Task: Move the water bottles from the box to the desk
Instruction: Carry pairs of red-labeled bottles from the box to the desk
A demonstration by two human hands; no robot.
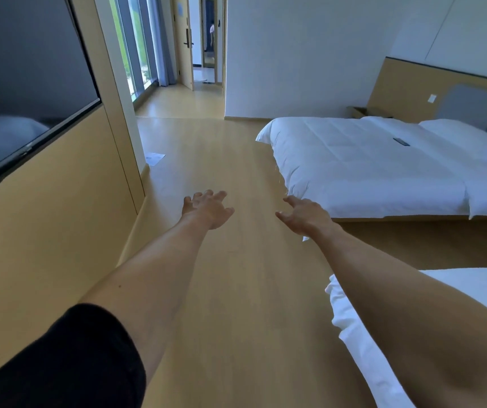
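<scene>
White-quilted bed (368,166) just beyond right hand; dark wall-mounted screen (24,83) far left of left hand; white paper sheet (154,158) on wooden floor (236,290) ahead.

Both bare forearms stretch forward, side by side and apart. The left hand (207,209) has its fingers spread and relaxed (a dark sleeve covers the upper arm). The right hand (304,214) is likewise loose-fingered, holding nothing.
</scene>
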